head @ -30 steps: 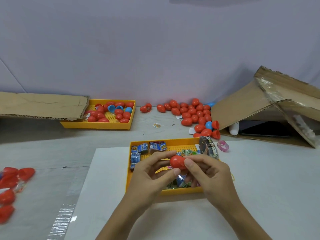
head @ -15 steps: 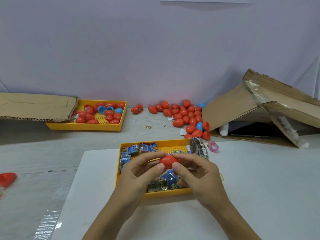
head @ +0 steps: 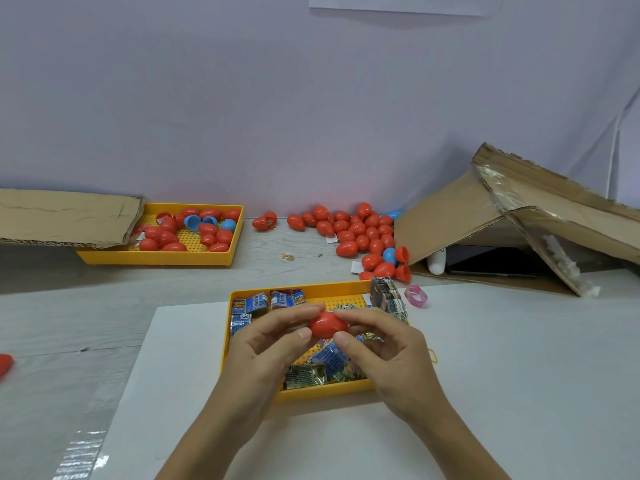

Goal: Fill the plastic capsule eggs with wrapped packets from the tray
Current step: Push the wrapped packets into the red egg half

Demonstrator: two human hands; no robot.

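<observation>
Both hands meet over the near yellow tray of wrapped packets: the left hand and right hand pinch a red capsule egg between thumbs and curled fingers. More eggs lie heaped at the table's far edge.

Tented cardboard box (right), flat cardboard sheet, pink tape roll

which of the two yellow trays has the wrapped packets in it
The near yellow tray, right under both hands, holds the wrapped packets. The far tray by the wall holds red and blue capsule eggs instead.
</observation>
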